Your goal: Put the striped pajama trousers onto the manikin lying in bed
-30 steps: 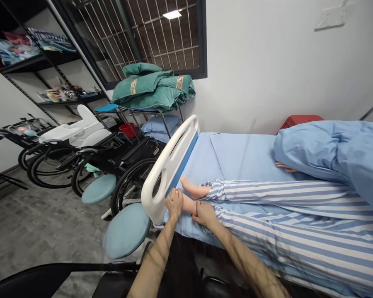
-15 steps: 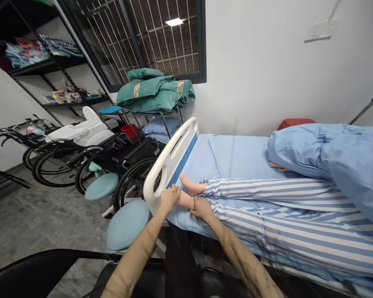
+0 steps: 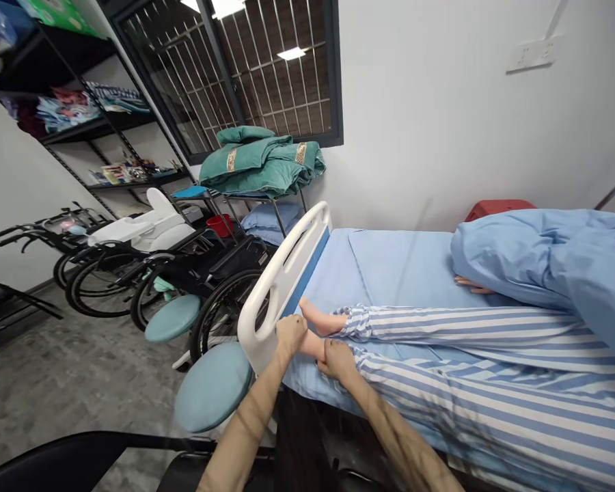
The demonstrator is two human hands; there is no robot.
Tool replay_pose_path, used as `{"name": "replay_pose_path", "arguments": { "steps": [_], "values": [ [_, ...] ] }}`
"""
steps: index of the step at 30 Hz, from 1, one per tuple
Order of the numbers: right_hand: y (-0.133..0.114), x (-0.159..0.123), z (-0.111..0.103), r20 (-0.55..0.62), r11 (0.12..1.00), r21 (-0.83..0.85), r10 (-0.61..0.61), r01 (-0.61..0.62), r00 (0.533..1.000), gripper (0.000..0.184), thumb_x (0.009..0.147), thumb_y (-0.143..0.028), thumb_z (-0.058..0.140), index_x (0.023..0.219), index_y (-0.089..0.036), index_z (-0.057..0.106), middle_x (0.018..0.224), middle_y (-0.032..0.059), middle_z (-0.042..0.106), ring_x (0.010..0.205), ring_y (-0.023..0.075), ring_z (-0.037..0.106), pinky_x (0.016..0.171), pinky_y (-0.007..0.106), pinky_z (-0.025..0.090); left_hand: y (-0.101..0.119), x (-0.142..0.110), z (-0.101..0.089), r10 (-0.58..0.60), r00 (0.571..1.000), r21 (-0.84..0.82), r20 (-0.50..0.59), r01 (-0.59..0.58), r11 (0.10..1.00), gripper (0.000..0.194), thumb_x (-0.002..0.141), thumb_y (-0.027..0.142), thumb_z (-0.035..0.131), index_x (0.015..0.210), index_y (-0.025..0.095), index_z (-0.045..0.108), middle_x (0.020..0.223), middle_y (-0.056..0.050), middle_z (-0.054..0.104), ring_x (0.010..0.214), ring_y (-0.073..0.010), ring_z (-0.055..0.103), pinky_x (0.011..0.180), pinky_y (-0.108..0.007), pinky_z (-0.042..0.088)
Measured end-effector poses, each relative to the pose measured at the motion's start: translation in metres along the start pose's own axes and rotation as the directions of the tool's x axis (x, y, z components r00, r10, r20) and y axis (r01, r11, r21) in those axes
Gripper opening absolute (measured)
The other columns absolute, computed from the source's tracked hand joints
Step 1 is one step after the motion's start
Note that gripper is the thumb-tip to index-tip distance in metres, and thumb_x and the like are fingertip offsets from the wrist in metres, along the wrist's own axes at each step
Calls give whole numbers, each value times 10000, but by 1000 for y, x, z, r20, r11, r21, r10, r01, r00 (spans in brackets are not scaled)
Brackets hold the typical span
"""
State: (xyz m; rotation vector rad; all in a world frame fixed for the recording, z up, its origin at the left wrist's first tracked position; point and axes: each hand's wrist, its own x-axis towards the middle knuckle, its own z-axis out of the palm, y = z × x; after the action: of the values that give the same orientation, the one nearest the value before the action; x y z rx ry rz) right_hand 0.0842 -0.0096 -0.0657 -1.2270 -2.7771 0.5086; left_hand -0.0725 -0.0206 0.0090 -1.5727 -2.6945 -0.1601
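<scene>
A figure in blue-and-white striped trousers [image 3: 471, 393] lies on the bed; its smooth, pale feet look like a manikin's. My left hand [image 3: 291, 332] is closed over the toe end of the near foot [image 3: 312, 344], close to the bed's end board. Around the ankle of that same foot my right hand [image 3: 339, 359] is wrapped, just below the trouser cuff. The far foot [image 3: 320, 319] rests untouched on the blue sheet [image 3: 394, 263], toes up. My palms and the parts of the foot under my fingers are hidden.
A white end board [image 3: 251, 321] closes off the bed's left end. Beyond it stand round stools [image 3: 214, 386] and several wheelchairs [image 3: 225, 307]. A blue quilt [image 3: 538, 253] covers the figure's upper part. Black chair parts [image 3: 148, 439] lie close below me.
My left hand has shifted slightly rightward along the near foot, towards the ankle. My right hand keeps its hold there. The whole view has moved a little down and right.
</scene>
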Motion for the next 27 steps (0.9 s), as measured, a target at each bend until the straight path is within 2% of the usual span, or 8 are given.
{"name": "replay_pose_path", "arguments": {
  "steps": [5,9,15,18,21,24,27],
  "values": [
    [1,3,2,21,1000,2,-1,1,1000,378,835,-361,601,1127,-130,670,1074,247,745,1007,397,723,857,476,559,-6,1,16,-137,988,-27,-70,135,990,495,996,279,351,1005,107,815,957,-208,779,898,-289,716,731,-327,453],
    [0,2,2,9,1000,-25,3,-3,1000,374,854,-365,590,1148,-148,671,1089,228,744,1017,376,714,892,472,550,-12,-6,25,-184,978,-82,-102,176,981,518,1023,273,314,966,134,810,985,-194,781,892,-272,725,714,-313,436],
    [-3,-1,-2,28,1000,-22,12,-12,1000,373,859,-390,611,1151,-166,673,1111,217,751,1022,393,707,899,495,534,-12,-20,32,-224,968,-180,-117,201,963,485,1065,294,290,1001,164,753,1065,-162,768,1017,-266,706,849,-338,469],
    [-2,-2,-3,23,1000,-26,5,-4,1000,359,847,-401,625,1144,-205,672,1117,201,755,1025,408,706,900,522,529,-11,-27,28,-193,974,-173,-123,170,970,478,1073,308,269,1040,198,733,1119,-168,748,1095,-273,684,888,-347,473],
    [-1,-3,-3,23,1000,-24,-1,1,1000,328,850,-406,620,1125,-234,669,1121,191,754,1050,416,703,896,527,530,-12,-33,19,-113,989,-113,-98,102,988,509,1075,311,234,1113,185,725,1169,-195,730,1113,-281,681,850,-348,478],
    [-1,-5,-2,25,1000,-10,-3,3,1000,328,855,-385,611,1124,-203,657,1134,210,744,1061,407,704,907,498,538,-14,-32,6,5,1000,-16,-14,-5,1000,514,1062,251,238,1199,102,710,1151,-233,721,1047,-306,705,785,-362,478],
    [-1,-6,-1,15,1000,7,-11,11,1000,311,868,-359,596,1127,-196,645,1147,211,739,1066,403,701,924,486,538,-13,-23,-5,90,993,50,80,-94,994,446,1028,173,331,1140,39,741,1056,-256,732,989,-320,718,764,-369,469]
  ]
}}
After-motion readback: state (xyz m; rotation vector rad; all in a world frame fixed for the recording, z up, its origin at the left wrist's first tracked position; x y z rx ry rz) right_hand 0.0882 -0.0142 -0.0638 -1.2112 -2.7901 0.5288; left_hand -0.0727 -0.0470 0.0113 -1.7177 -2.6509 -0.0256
